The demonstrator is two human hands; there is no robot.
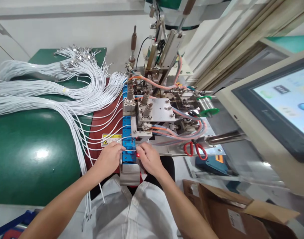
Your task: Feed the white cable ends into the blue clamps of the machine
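Note:
A white cable (130,150) lies across a blue fixture block (129,158) at the near end of the machine's row of blue blocks. My left hand (110,158) pinches this cable on the left side of the block. On the right side, my right hand (149,158) has its fingers closed at the cable's end, close to a small red light (138,155). The tip itself is hidden by the fingers. Several more white cables run from the left into the blue blocks farther back, under the metal machine (156,109).
White cable bundles (42,88) cover part of the green table (37,156) at left. Red-handled scissors (195,151) lie on the machine's front right edge. A solder-like wire spool (207,105), a touchscreen (286,103) and an open cardboard box (231,212) are at right.

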